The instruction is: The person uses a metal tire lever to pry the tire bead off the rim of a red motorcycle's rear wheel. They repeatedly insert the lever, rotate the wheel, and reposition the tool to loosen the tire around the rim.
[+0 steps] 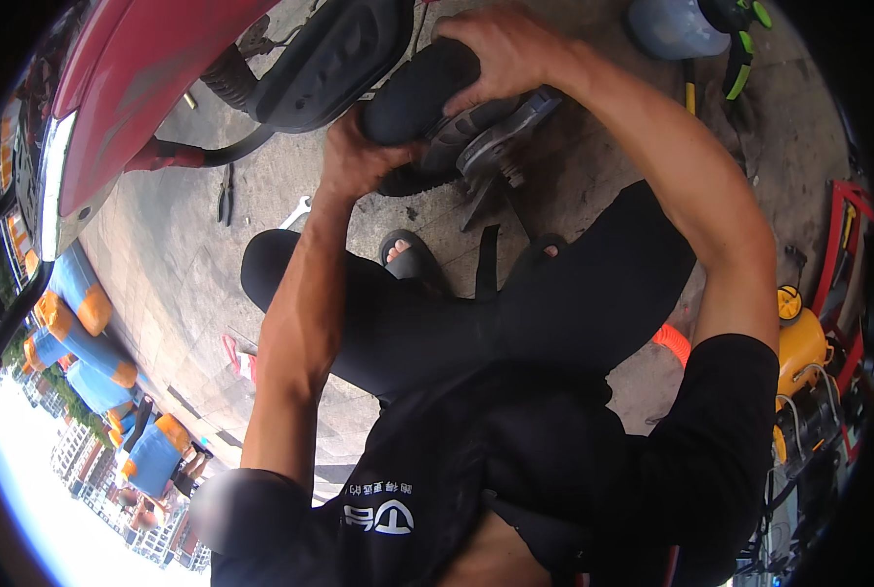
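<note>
I crouch beside a red scooter (134,78) on a concrete floor. My right hand (496,49) is clasped over the top of a black rounded part (413,98), which looks like a tyre or cover at the scooter's underside. My left hand (354,157) grips the same black part from below at its near end. Grey metal pieces (491,137) sit right under the black part, between my two hands. A black curved panel (329,59) of the scooter lies just left of my hands.
Pliers (225,196) and a small wrench (296,210) lie on the floor to the left. My sandalled feet (408,256) are below the hands. An orange coiled hose (672,342) and a yellow compressor (799,347) stand right; a bluish container (677,24) is top right.
</note>
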